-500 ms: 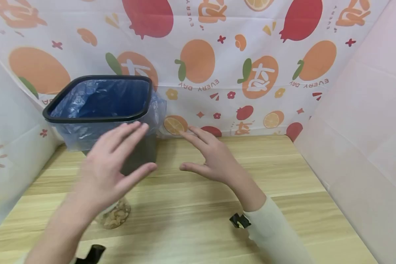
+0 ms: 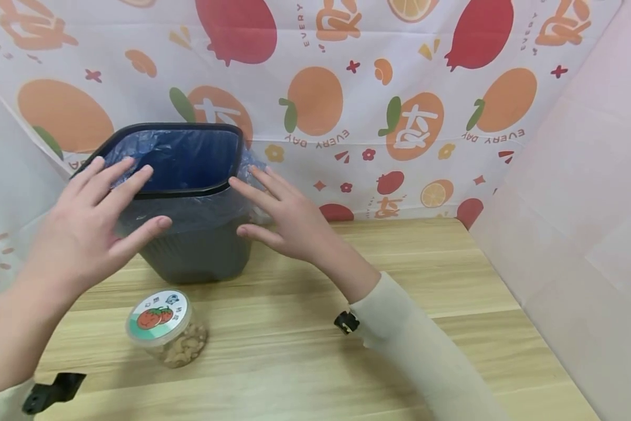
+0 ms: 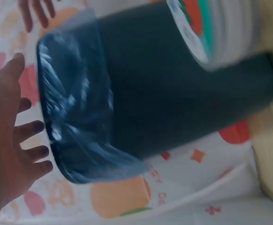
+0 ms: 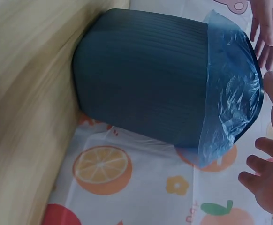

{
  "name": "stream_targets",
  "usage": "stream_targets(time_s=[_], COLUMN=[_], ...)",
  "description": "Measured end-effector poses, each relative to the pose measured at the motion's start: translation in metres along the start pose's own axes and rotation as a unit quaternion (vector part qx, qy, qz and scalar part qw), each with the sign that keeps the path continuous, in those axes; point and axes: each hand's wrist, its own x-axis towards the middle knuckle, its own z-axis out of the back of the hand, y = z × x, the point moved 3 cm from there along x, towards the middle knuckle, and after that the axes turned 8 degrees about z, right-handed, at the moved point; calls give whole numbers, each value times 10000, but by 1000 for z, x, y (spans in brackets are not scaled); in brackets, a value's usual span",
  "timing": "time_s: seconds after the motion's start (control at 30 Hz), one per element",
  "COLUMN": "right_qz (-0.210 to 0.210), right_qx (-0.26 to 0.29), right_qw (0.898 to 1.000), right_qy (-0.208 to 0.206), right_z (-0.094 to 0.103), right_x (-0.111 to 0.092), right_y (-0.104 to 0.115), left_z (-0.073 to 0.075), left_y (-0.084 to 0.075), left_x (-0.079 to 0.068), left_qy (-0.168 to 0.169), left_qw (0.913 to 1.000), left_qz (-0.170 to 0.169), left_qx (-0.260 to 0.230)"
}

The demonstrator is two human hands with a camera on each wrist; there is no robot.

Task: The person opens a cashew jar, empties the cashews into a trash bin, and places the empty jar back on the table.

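A dark grey trash bin stands upright at the back left, its mouth lined with a blue plastic bag folded down over the rim. My left hand, fingers spread and straight, hovers by the bin's left front edge and overlaps the rim in the head view. On the other side, my right hand reaches to the right front corner, its fingertips right at the rim and bag. Both hands hold nothing. In front of the bin sits a clear jar of nut-like pieces under a printed lid.
The wooden tabletop carries the bin and jar. Behind it hangs a fruit-printed cloth, close to the bin's back. White sheeting closes off the right side, and similar sheeting stands at the left.
Both hands have moved left: the left one to the bin's left side, the right one up to its right corner. The jar's lid, earlier hidden behind my left hand, now shows.
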Motion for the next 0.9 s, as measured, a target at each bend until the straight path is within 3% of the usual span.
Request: stream_targets(time_s=[0.2,0.57,0.7,0.9], right_qz=[89,334,262,235], right_qx=[-216,-449,-215,-95], right_qw=[9996,9968,9963,9968], right_qy=[182,578,787,762], right_z=[-4,-12,-15,-17], right_x=[22,48,52,53], right_y=[3,7,7,7], left_z=[-2,-2,-5,-11], left_y=[27,54,56,62], left_x=[-7,-9,-9,-7], left_qy=[694,1370,1451,1205], left_qw=[9961,9872,9863,9908], left_qz=[388,596,565,541], left_qx=[377,551,549,283])
